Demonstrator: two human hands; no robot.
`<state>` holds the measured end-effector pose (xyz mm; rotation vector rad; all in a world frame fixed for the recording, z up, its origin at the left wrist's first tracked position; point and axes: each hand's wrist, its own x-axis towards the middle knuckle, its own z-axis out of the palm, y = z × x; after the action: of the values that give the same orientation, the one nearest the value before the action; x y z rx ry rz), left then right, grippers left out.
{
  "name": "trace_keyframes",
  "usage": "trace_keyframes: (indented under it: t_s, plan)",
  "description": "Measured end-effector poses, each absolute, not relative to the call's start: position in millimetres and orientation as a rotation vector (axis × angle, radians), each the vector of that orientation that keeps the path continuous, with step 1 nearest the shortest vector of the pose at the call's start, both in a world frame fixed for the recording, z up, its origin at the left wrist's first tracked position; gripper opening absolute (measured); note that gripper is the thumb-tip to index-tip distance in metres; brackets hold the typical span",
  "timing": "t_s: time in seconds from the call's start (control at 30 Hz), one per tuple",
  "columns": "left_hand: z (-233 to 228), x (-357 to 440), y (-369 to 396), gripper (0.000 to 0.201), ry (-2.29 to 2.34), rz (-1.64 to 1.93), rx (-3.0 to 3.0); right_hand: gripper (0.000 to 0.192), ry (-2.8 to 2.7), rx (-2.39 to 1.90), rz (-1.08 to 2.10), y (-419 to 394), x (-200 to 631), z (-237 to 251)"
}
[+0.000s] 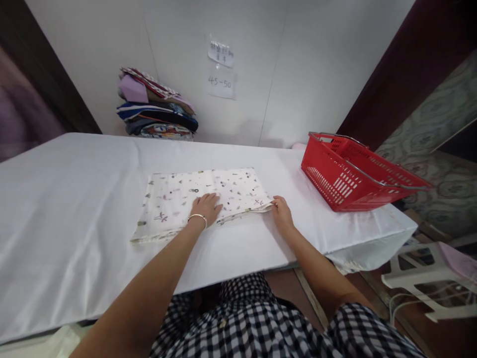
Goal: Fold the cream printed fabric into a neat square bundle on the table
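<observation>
Centrally, a white printed cloth with small scattered motifs (194,199) lies flat on the white-covered table (74,199), already folded into a neat rectangle with layered edges visible along its near side; judged from this, at least one fold is done, and further folding or moving the piece elsewhere would remain. Left hand (206,208), wearing a thin bangle at the wrist, rests palm-down on the near middle of the cloth, fingers spread and flat, pressing rather than gripping. Right hand (281,213) sits at the cloth's near right corner, fingertips closed lightly on the corner's edge, though how many layers they pinch cannot be told. To the right, near the table's edge, stands a red plastic shopping basket with metal handles (350,174), apparently holding nothing visible. At the far side, against the white wall, a stack of folded multicoloured fabrics (158,107) rests, with two paper notes (221,69) fixed to the wall just right of it
</observation>
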<state>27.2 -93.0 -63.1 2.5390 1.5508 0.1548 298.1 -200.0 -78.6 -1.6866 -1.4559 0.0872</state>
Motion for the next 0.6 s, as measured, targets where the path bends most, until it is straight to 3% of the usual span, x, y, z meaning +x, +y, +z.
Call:
trace_keyframes:
  t_s: [0.43, 0.6]
  plan:
    - [-65.4, 25.2, -89.6, 0.046, 1.534, 0.239, 2.505, 0.012, -1.311, -1.914, 0.364, -188.9, 314.5, -74.3]
    - [-55.3, 45.0, -95.7, 0.041, 1.448, 0.326, 2.449, 0.024, -1.239, -1.892, 0.341, -184.2, 308.0, -79.8]
